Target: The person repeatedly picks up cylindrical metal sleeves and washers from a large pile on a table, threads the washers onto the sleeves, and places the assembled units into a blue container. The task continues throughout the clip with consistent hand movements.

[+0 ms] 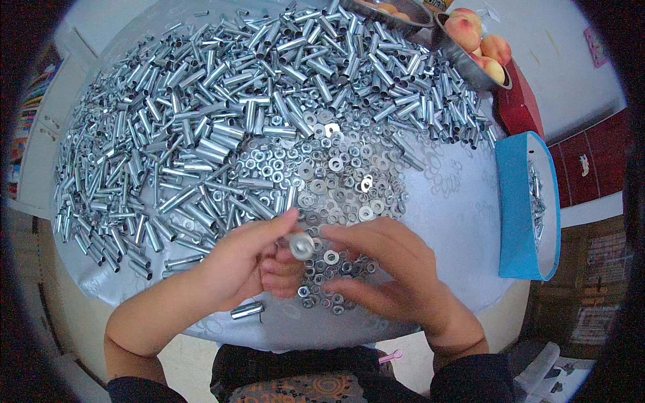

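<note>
Pale patterned tablecloth (463, 201) lay underneath. Near its six o'clock edge, the left hand (245, 258) gripped a blurred metal piece (302, 246); the right hand (403, 269) was spread just beside it. Washers (336, 168) lay beyond at one o'clock, tubes (222, 141) heaped toward eleven, apparently much left; the blue box (516, 215) at three held some metal parts (536, 195).

Pale floor (187, 356), dark red panels (603, 151)
</note>
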Motion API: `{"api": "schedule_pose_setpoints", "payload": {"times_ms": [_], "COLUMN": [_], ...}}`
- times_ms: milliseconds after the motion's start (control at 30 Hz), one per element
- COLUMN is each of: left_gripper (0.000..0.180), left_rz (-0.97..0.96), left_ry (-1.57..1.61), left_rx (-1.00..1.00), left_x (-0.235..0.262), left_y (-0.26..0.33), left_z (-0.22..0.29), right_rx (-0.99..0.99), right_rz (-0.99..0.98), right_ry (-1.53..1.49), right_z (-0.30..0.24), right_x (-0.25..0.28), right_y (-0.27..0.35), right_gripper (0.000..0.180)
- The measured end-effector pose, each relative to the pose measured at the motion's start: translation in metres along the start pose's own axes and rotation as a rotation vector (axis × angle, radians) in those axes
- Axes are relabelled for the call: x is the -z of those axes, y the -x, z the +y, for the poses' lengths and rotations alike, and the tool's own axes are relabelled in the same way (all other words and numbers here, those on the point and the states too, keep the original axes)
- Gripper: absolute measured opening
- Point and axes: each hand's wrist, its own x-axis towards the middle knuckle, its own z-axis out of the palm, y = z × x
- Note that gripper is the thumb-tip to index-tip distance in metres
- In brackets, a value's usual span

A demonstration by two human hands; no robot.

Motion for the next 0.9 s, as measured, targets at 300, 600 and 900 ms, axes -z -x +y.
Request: {"api": "schedule_pose_setpoints", "payload": {"times_ms": [300, 600, 900], "left_gripper": [0.044, 0.043, 0.041], "left_rz": [-0.062, -0.013, 0.062], "left_ry": [0.092, 0.053, -0.108], "left_rx": [0.085, 0.044, 0.000], "left_x": [0.004, 0.006, -0.006], "left_y": [0.002, 0.004, 0.009], "left_z": [0.004, 0.003, 0.004], "right_rx": [0.174, 0.164, 0.082], "right_rz": [-0.383, -0.314, 0.012], "right_ry": [0.153, 0.260, 0.037], "right_z": [0.018, 0.022, 0.008], "right_x": [-0.012, -0.013, 0.000], "right_y": [0.002, 0.004, 0.002], "right_gripper": [0.026, 0.023, 0.024]}}
